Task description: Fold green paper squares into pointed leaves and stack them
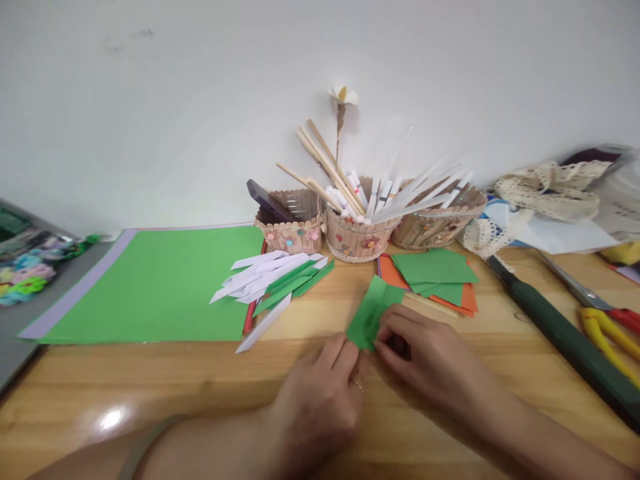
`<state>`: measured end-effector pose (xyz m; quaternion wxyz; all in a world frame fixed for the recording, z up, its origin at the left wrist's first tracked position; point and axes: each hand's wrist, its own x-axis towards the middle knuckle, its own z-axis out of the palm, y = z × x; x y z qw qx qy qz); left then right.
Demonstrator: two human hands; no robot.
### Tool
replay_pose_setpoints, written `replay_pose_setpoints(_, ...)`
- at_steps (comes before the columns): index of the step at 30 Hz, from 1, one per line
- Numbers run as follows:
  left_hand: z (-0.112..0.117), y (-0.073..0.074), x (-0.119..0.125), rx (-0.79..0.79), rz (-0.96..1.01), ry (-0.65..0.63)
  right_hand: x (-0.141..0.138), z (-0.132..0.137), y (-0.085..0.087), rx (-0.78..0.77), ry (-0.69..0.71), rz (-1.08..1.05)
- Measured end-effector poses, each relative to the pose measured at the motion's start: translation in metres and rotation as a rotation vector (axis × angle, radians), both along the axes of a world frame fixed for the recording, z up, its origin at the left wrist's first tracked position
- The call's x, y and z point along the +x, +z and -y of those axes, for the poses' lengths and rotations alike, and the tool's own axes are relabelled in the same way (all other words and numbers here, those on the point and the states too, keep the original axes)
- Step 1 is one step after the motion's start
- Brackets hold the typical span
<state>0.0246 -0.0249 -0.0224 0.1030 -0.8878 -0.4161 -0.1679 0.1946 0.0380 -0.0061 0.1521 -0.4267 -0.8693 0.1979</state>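
A small piece of green paper (371,308), with a crease along it, is held between my two hands just above the wooden table. My left hand (320,393) has its fingers closed at the paper's lower left corner. On the right edge, my right hand (425,350) pinches the sheet between thumb and fingers. Part of the paper is hidden behind the fingers. Beyond it lies a stack of cut green pieces (435,273) on orange paper (467,300). To the left is a pile of folded white strips (270,270) with some folded green strips (295,283) among them.
Large green sheets (155,287) lie at the left. Decorated baskets (363,240) with sticks and markers stand against the wall. On the right are a dark green-handled tool (560,327), yellow-and-red-handled pliers or scissors (600,327) and lace ribbon (550,190).
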Motion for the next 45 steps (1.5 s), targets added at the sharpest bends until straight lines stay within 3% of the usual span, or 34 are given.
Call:
replay_pose_setpoints(5,0.001,0.001,0.000,0.026,-0.033,-0.005,0.006,0.002,-0.002,0.071,0.046,0.017)
replay_pose_setpoints(10,-0.004,0.007,-0.006,0.129,-0.110,0.014,0.017,0.003,0.003,0.285,0.356,0.079)
replay_pose_setpoints(12,-0.008,0.010,-0.010,0.130,-0.127,0.037,0.017,0.006,0.007,0.304,0.406,0.074)
replay_pose_setpoints(17,-0.015,0.016,-0.013,-0.035,-0.118,0.113,0.009,0.014,0.017,0.096,0.350,0.052)
replay_pose_setpoints(22,-0.018,0.019,-0.011,-0.227,0.018,0.175,0.007,0.015,0.017,-0.035,0.334,0.045)
replay_pose_setpoints(30,-0.027,0.017,-0.016,-0.150,-0.005,0.213,0.010,0.014,0.012,-0.125,0.306,-0.066)
replay_pose_setpoints(34,-0.028,0.014,-0.018,-0.109,0.068,0.184,0.009,0.001,0.004,-0.048,0.087,-0.214)
replay_pose_setpoints(38,-0.030,0.011,-0.019,-0.075,0.125,0.100,0.002,-0.011,-0.001,0.022,-0.086,-0.091)
replay_pose_setpoints(45,-0.030,0.011,-0.019,-0.118,0.212,0.102,-0.004,-0.004,-0.001,-0.003,-0.116,-0.030)
